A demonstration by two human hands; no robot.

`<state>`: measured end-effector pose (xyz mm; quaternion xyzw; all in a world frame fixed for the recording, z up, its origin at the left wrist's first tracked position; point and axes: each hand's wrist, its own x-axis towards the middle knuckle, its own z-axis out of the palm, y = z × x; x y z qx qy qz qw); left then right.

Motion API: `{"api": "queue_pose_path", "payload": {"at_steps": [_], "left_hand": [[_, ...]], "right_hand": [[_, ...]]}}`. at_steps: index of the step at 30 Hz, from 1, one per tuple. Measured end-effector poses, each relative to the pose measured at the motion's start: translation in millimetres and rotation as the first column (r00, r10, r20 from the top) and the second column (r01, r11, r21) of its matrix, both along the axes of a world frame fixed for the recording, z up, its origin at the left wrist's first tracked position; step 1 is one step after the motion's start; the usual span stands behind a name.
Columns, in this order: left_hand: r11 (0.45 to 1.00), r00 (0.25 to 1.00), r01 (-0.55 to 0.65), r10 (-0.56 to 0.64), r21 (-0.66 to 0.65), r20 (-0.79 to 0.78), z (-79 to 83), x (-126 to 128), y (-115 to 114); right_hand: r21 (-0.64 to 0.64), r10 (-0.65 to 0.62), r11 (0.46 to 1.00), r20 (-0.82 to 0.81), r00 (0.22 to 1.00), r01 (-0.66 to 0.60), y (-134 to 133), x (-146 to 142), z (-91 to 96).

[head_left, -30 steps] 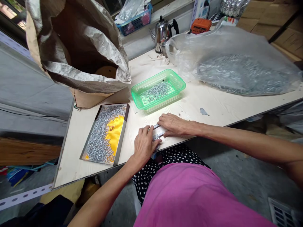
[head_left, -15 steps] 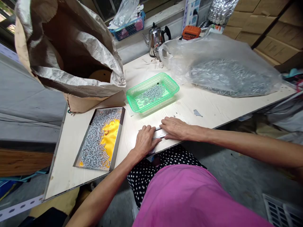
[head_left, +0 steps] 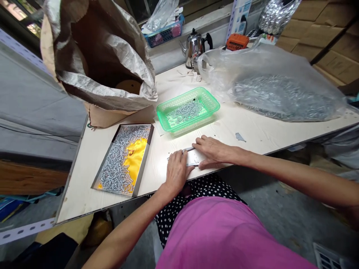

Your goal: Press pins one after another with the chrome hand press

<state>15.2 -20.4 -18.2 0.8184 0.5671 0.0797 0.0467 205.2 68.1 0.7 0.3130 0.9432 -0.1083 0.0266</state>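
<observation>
A small flat piece, pale in the middle with grey metallic long edges [head_left: 193, 157], lies at the table's front edge between my two hands. I cannot make out exactly what it is, as fingers cover both ends. My left hand [head_left: 176, 170] is closed over its left end. At the right end, my right hand [head_left: 211, 150] grips it with fingers on the far edge and thumb at the near one. Beyond them stands a green plastic basket [head_left: 202, 121] holding a layer of small silvery metal pins [head_left: 186, 112]. Left of my hands, a shallow box [head_left: 144, 156] contains many similar pins on yellow cloth.
A large open paper sack [head_left: 109, 116] stands at the back left. A clear plastic bag of metal parts [head_left: 283, 95] spreads over the right side. Behind are a steel kettle [head_left: 193, 46], an orange device [head_left: 237, 42] and a blue basket [head_left: 164, 36]. A grey scrap [head_left: 240, 137] lies on the table.
The view has swung left, so everything sits farther right in the picture. Both hands stay on the flat piece, and its pale middle shows broader between them.
</observation>
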Motion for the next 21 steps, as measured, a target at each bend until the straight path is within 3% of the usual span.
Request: {"api": "queue_pose_path", "payload": {"at_steps": [3,6,11,15,18,21], "left_hand": [[0.993,0.996,0.052,-0.059,0.106,0.065,-11.7,10.0,-25.1],[0.990,0.988,0.095,-0.107,0.101,0.116,-19.7,20.9,-41.8],[0.991,0.971,0.119,-0.128,0.053,0.201,-24.3,26.8,-48.9],[0.991,0.959,0.123,-0.131,0.047,0.252,-24.6,25.7,-47.9],[0.992,0.953,0.120,-0.123,0.027,0.278,-28.0,26.0,-47.1],[0.994,0.953,0.107,-0.103,0.002,0.285,-28.2,27.3,-51.1]], "right_hand": [[-0.049,0.015,0.999,0.037,0.999,-0.014,10.9,-0.1,-1.6],[-0.012,-0.012,1.000,-0.002,1.000,0.012,17.1,-6.6,-9.8],[0.118,-0.019,0.993,-0.084,0.996,0.028,31.4,-20.0,-19.7],[0.161,-0.053,0.985,-0.101,0.993,0.069,28.6,-34.9,-10.0],[0.136,0.167,0.980,-0.170,0.971,-0.145,8.0,-58.8,0.7],[0.093,0.437,0.899,-0.173,0.883,-0.427,-14.3,-88.1,3.6]]}}
